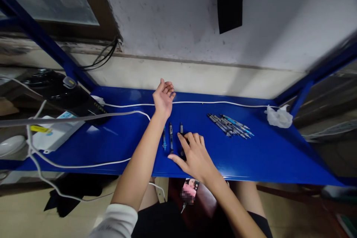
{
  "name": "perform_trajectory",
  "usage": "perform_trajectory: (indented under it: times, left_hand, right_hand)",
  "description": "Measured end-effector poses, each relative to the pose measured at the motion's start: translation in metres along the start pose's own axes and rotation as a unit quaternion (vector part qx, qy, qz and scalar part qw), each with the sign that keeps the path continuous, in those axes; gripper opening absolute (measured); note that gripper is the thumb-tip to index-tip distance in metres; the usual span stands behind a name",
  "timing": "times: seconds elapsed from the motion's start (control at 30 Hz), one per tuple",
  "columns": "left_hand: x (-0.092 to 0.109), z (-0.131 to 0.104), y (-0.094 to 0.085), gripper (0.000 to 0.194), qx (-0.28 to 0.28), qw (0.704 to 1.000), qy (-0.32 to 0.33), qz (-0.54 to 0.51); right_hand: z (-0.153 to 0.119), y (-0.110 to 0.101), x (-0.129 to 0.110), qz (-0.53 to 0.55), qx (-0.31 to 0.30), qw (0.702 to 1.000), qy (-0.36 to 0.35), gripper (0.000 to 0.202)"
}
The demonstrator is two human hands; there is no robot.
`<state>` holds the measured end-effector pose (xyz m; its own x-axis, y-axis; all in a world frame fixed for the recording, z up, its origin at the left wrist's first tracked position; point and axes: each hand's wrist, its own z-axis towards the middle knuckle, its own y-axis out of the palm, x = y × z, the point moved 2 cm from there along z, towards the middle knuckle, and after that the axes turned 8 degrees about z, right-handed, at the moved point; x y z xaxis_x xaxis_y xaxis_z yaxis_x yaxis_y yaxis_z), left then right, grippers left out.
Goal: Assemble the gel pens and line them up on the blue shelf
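My left hand (pixel 164 97) is raised near the back of the blue table, palm turned up and fingers loosely curled apart, with nothing in it. My right hand (pixel 193 154) rests low over the table, fingers spread, beside and partly over a dark pen (pixel 181 128). Left of that pen lie a black and clear pen (pixel 171 137) and a blue pen (pixel 164 139), side by side and pointing away from me. Farther right lies a loose pile of several pens (pixel 230 125), mostly grey and black with some blue ones.
A white cable (pixel 206 102) crosses the back of the blue table (pixel 259 156). A crumpled white plastic bag (pixel 279 116) sits at the right end. At the left are a black appliance (pixel 69 95), a white power strip (pixel 57 134) and more cables. Blue frame bars (pixel 301 98) rise at both sides.
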<state>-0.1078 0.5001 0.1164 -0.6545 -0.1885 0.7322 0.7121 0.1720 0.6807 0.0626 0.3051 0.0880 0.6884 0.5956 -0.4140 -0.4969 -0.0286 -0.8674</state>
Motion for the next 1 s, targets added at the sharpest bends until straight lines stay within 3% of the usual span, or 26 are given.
perform_trajectory:
  times: [0.13, 0.27, 0.37, 0.73, 0.83, 1.0]
  left_hand:
    - [0.000, 0.000, -0.001, 0.034, 0.004, 1.000, -0.005, -0.004]
    - [0.001, 0.002, -0.003, 0.035, 0.009, 1.000, -0.004, -0.012]
    - [0.001, 0.002, -0.003, 0.035, 0.012, 1.000, -0.003, -0.010]
    - [0.001, 0.001, -0.002, 0.036, 0.002, 1.000, -0.003, -0.005]
    - [0.000, 0.002, -0.002, 0.036, 0.008, 1.000, -0.007, -0.009]
    - [-0.002, 0.002, 0.000, 0.034, 0.005, 1.000, -0.008, -0.014]
  right_hand:
    - [-0.004, -0.002, -0.001, 0.028, 0.009, 0.999, -0.015, 0.091]
    - [-0.008, -0.005, -0.006, 0.037, 0.007, 0.999, -0.030, 0.063]
    - [-0.005, -0.006, -0.007, 0.042, 0.005, 0.998, -0.044, 0.056]
    - [0.022, 0.001, -0.002, 0.070, 0.000, 0.995, -0.069, 0.065]
    - [0.017, -0.011, 0.024, 0.072, 0.036, 0.996, -0.042, 0.053]
    - [-0.008, -0.044, 0.106, -0.044, 0.143, 0.988, 0.042, 0.030]
